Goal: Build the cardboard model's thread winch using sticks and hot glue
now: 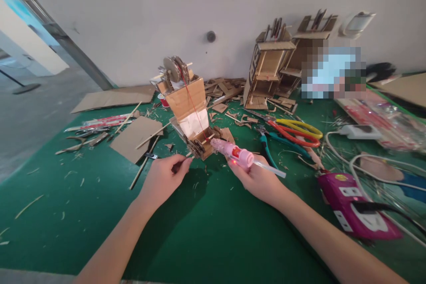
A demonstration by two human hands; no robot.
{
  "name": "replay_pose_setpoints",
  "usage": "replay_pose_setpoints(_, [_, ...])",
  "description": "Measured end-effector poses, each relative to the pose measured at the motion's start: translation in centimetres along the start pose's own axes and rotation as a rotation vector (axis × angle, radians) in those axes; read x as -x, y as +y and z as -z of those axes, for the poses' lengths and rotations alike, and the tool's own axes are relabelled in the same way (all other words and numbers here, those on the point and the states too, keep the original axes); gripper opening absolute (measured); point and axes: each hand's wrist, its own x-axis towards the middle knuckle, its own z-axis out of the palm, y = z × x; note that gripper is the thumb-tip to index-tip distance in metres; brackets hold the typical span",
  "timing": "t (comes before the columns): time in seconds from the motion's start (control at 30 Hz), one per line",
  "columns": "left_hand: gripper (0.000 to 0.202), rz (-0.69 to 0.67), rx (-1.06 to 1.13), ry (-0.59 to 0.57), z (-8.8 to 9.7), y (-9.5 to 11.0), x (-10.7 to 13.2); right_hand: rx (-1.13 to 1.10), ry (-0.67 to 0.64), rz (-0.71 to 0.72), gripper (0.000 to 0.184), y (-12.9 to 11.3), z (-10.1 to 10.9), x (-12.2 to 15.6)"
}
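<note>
A cardboard model (pixel 189 97) stands upright on the green table, with corrugated discs (pixel 175 70) on top and small cardboard wheels (pixel 196 147) low at its front. A red string (pixel 196 108) runs down from the discs to its base. At the lower left corner, my left hand (pixel 168 175) pinches what looks like the end of a thin wooden stick (pixel 189 155) by the wheel. My right hand (pixel 258 177) is closed around a pink hot glue gun (pixel 233 151), its nozzle at the base near the string. A clear glue stick (pixel 271 168) protrudes from its back.
Two similar cardboard structures (pixel 270 69) stand by the wall. Scissors (pixel 296 132) and pliers (pixel 264 142) lie to the right, near a purple power strip (pixel 356 204) with cables. Cardboard scraps and a flat cardboard piece (pixel 136 140) lie left and behind. Part of the right is pixelated.
</note>
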Motion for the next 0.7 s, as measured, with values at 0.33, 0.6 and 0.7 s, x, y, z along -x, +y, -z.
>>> replay_pose_setpoints(0.33, [0.026, -0.010, -0.027, 0.035, -0.26, -0.14, 0.08, -0.016, -0.020, -0.038, 0.026, 0.12, -0.01, 0.08])
replay_pose_setpoints(0.6, [0.020, -0.032, -0.038, 0.049, -0.39, -0.28, 0.17, -0.004, -0.019, -0.023, 0.025, 0.11, -0.08, 0.14])
replay_pose_setpoints(0.7, [0.021, -0.062, -0.058, 0.048, -0.38, -0.31, 0.15, -0.013, -0.014, -0.044, 0.024, 0.06, -0.05, 0.19])
